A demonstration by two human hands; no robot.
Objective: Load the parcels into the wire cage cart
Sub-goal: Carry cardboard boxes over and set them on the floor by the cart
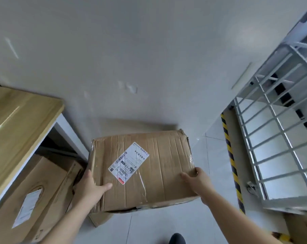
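A large creased cardboard parcel (158,166) with a white shipping label lies in front of me against the white wall, low near the floor. My left hand (88,186) grips its near left edge, thumb on top. My right hand (197,182) grips its near right edge, thumb laid on the top face. The grey wire cage cart (279,131) stands at the right, its barred side facing me; nothing shows inside it from here.
A wooden table (17,131) stands at the left, with another labelled cardboard box (38,199) on the floor under it. A smaller piece of cardboard (100,218) pokes out beneath the parcel. Yellow-black hazard tape (231,155) runs along the floor beside the cart.
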